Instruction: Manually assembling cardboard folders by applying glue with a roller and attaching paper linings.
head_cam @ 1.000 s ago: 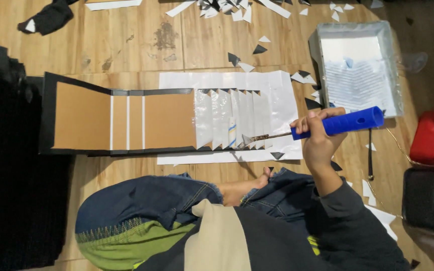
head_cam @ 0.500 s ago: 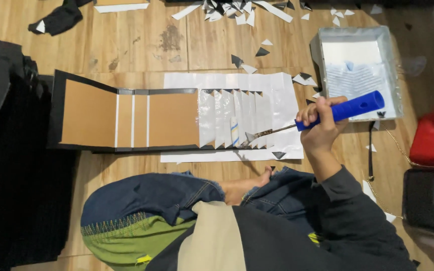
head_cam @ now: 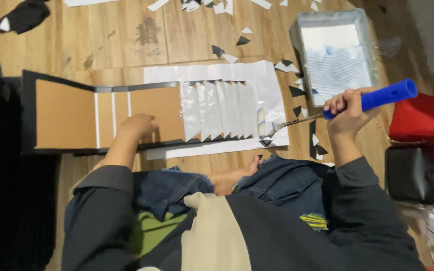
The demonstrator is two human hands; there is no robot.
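Roller (head_cam: pixel 261 123) with blue handle (head_cam: pixel 377 96): light, rigid tool, best taken by handle; wire neck likely flexes little. Roller head sits on white paper strips (head_cam: pixel 222 110) at board's right end. Right hand (head_cam: pixel 345 108) clenched round handle, wrist bent, forearm angled in from lower right. Left hand (head_cam: pixel 137 125) lies flat, fingers loose, pressing brown cardboard panel (head_cam: pixel 159 108); grasps nothing. Paint tray (head_cam: pixel 335 55) near, upper right.

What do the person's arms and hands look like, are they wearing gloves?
No gloves: both the left hand and the right hand are bare. Each arm wears a long dark grey sleeve. The left sleeve ends a little above the wrist, and the right sleeve has a folded cuff. No rings, watch or bracelets show on either hand.
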